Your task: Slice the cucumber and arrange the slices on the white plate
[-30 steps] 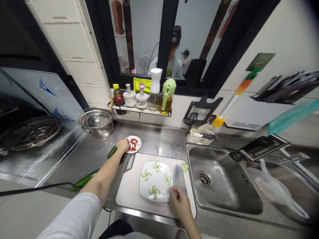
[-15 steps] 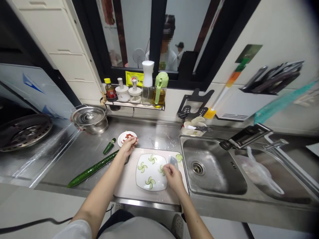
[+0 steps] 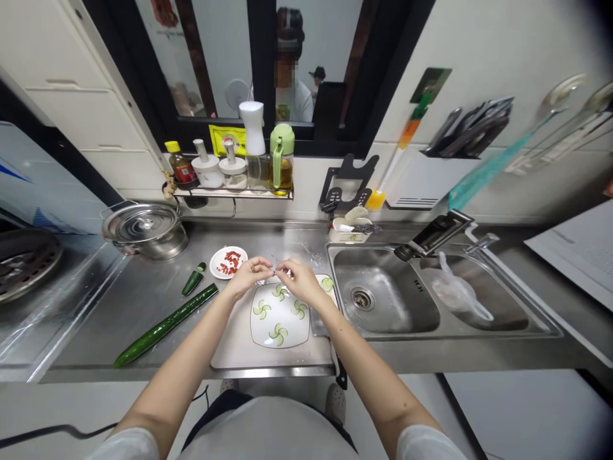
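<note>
1. The left hand (image 3: 255, 272) has its thumb and fingertips pinched together above the far edge of the square plate (image 3: 279, 318); anything between them is too small to tell.
2. The right hand (image 3: 295, 278) is likewise pinched, its fingertips just beside the left's; I cannot tell what it grips.
3. The square plate lies on the cutting board (image 3: 228, 345), bearing four green pinwheels (image 3: 278, 334).
4. The small dish (image 3: 216, 269) of red pieces (image 3: 232, 260) rests on the bench (image 3: 90, 326), near the left hand.
5. Left of the board lie a long cucumber (image 3: 165, 326) and a shorter piece (image 3: 193, 282).
6. The knife (image 3: 319, 326) lies right of the plate, partly behind the right forearm.
</note>
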Demonstrator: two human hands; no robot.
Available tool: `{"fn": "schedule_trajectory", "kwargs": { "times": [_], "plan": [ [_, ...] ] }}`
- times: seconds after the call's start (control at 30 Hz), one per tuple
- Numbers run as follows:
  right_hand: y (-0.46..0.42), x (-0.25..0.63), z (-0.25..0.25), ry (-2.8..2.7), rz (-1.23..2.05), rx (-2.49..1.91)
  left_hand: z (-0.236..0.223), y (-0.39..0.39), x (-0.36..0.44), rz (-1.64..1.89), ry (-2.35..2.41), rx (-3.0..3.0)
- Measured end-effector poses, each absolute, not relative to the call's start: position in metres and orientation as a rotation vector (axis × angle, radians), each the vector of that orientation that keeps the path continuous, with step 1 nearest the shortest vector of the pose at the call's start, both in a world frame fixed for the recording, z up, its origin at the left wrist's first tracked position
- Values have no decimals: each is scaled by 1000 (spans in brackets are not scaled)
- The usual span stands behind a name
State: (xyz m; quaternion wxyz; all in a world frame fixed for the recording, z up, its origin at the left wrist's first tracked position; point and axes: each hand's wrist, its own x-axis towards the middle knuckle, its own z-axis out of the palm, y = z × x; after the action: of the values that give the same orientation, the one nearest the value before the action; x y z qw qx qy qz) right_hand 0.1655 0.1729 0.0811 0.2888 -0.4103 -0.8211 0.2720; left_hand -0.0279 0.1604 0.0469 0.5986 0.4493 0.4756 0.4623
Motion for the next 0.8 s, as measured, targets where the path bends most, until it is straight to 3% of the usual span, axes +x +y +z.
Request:
{"fn": "schedule_trajectory", "kwargs": {
  "times": [0.6, 0.8],
  "plan": [
    [171, 168, 44, -2360, 692, -1273, 10, 160, -20, 966, 1151, 1207],
    [172, 170, 18, -2469, 676, -1467, -17, 163, -22, 968, 1510, 1314]
  ]
}}
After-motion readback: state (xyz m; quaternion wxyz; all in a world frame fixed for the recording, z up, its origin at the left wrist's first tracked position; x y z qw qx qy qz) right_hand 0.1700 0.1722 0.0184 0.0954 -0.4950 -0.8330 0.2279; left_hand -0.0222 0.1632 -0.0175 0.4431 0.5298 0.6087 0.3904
